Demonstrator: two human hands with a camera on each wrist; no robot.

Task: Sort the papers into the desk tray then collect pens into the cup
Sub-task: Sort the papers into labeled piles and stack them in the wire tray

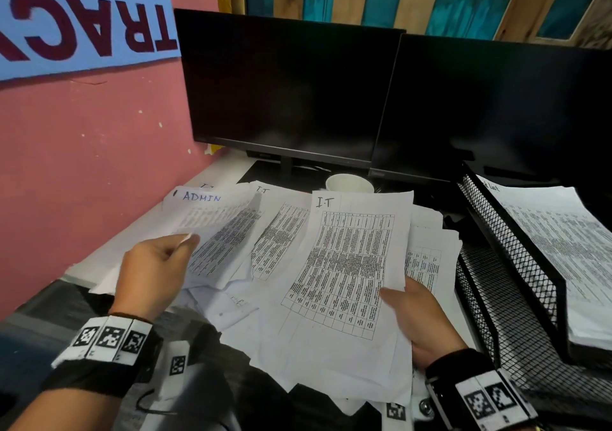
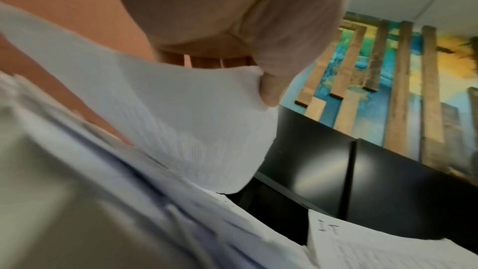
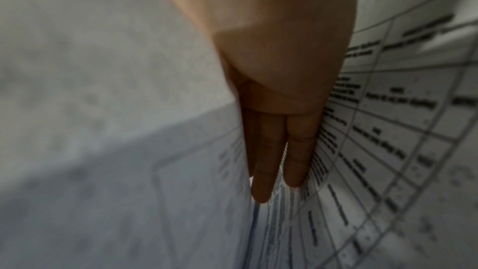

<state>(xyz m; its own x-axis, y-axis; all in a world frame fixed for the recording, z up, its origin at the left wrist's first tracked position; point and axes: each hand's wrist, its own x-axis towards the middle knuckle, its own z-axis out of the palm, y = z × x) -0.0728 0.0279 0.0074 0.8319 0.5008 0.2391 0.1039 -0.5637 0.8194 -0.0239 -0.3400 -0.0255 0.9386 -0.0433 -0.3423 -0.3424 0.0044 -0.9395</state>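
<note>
Presently, items running left to right. Left hand (image 1: pixel 155 271): pinching the lower edge of the sheet headed ADMIN (image 1: pixel 212 213), thumb on top, and lifting it off the spread; in the left wrist view the sheet is bowing under the thumb. Loose papers (image 1: pixel 275 242): lying fanned and overlapping across the desk, several headed I.T. White cup (image 1: pixel 349 183): standing behind the papers, below the monitors (image 1: pixel 284 89); no pens are showing. I.T sheet (image 1: pixel 351 258): being held up by the right hand (image 1: pixel 420 318), thumb over its right edge, straight fingers underneath among further sheets. Mesh desk tray (image 1: pixel 516 248): sitting far right, its upper tier already carrying a stack.

Risks, as judged: the single-edge pinch is letting ADMIN droop and possibly slip; overlapping sheets may be dragging along and landing in the wrong tier.
</note>
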